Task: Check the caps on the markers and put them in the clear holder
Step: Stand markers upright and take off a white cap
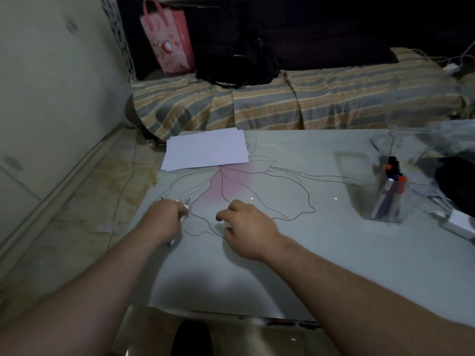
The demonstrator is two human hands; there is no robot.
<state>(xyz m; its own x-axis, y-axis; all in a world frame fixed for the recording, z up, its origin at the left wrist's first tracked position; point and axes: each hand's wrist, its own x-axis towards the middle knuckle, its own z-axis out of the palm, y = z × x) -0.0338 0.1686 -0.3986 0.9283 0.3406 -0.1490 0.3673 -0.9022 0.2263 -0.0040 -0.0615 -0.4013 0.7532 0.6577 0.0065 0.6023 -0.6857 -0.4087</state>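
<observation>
My left hand (165,217) rests at the table's left edge, fingers closed around a white marker (170,243); its blue end pokes out below my wrist and a white part shows at my fingertips. My right hand (246,227) lies just to the right on the table with fingers loosely curled, and nothing visible in it. The clear holder (385,186) stands at the far right of the table. Inside it are several markers (393,181) with orange, blue and dark caps.
A stack of white paper (205,149) lies at the table's far left. The glass table (308,253) has a flower pattern. Dark objects and plastic (455,181) crowd the right edge. A striped bed (282,104) with a black bag and pink bag stands behind.
</observation>
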